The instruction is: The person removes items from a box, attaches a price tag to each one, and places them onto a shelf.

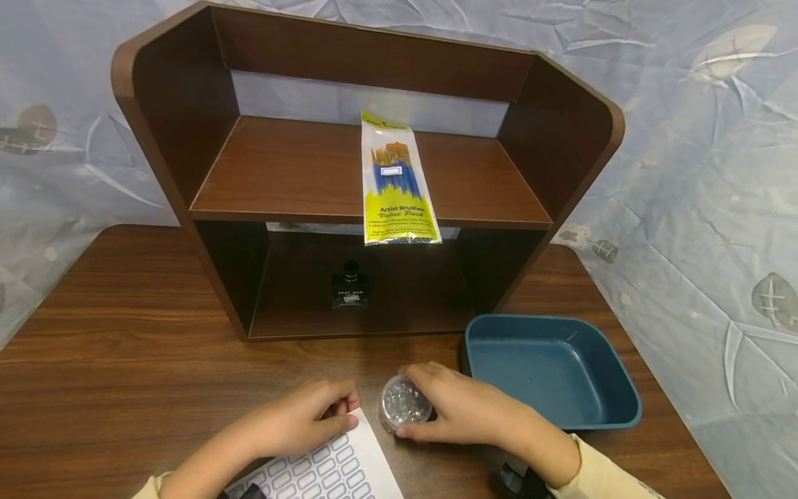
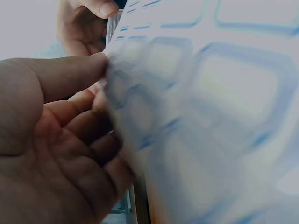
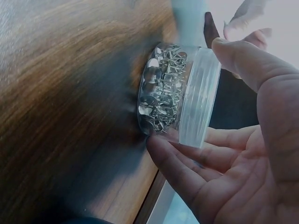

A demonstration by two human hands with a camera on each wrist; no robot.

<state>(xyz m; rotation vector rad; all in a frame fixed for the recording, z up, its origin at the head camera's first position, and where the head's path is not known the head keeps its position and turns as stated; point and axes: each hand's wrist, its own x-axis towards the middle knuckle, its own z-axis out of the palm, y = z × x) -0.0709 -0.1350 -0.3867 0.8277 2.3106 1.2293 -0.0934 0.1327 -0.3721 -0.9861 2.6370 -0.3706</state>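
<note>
Fingers (image 3: 187,163) of the right hand (image 1: 461,409) curl round a clear round tub (image 3: 180,93) of silver thumbtacks.

The label sheet (image 1: 330,466) runs off the bottom edge in the head view, and it is all blurry in the left wrist view. The small words on the black bottle (image 1: 350,286) are too tiny to read. Both arms are cut off.

Pin tub and label sheet, near table edge.
Round clear tub of thumbtacks (image 1: 404,404) upright, lidded; white sheet of blue-bordered labels (image 1: 327,471) just left, flat.
</note>
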